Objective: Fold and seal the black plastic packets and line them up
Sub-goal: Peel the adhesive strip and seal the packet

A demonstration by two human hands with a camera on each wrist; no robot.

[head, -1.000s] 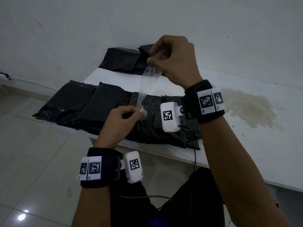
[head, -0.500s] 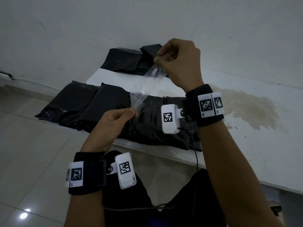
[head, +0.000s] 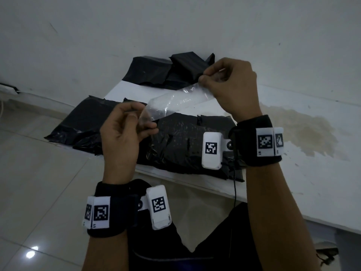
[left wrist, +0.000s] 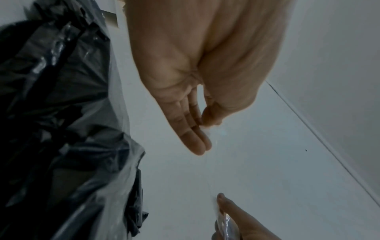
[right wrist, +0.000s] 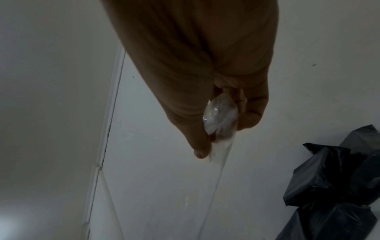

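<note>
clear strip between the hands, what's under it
Under the clear strip lie a black packet and some white table. The packet's near right part is covered by the right wrist camera.

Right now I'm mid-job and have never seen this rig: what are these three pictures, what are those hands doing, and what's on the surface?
No machine: a person works bare-handed, wearing a camera on the head and one on each wrist. The head view looks down at both hands; the wrist views look along each hand. The left hand and right hand each pinch one end of a clear plastic strip stretched between them above the white table. A black packet lies below the hands, more black packets beside it, and a further pile by the wall.
</note>
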